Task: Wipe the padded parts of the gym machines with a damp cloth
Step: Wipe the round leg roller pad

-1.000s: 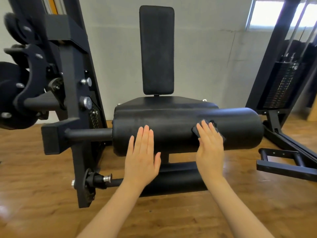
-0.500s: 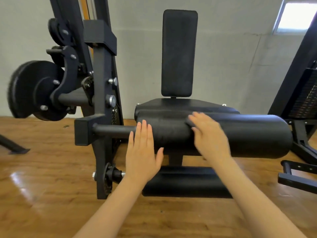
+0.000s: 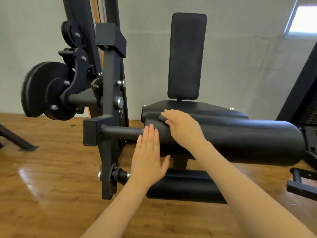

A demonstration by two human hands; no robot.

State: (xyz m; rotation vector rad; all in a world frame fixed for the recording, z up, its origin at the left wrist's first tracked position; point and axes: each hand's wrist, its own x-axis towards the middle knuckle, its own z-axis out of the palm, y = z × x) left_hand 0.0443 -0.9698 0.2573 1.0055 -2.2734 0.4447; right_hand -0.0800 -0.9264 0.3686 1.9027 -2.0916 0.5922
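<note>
Left hand (image 3: 148, 158): bare, no glove, ring or watch.
Right hand (image 3: 184, 127): bare, likewise unadorned.
Forearms: bare up to the frame edge, no sleeve visible.
Fingernails: short, unpainted.

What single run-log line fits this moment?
right hand: presses cloth on roller pad | left hand: flat on pad

On the long black padded roller (image 3: 240, 140), the left hand (image 3: 148, 157) lies left of the right hand (image 3: 184, 127); the tall black backrest pad (image 3: 186, 55) stands behind.

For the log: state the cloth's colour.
Dark grey cloth, seen in the head view.
</note>
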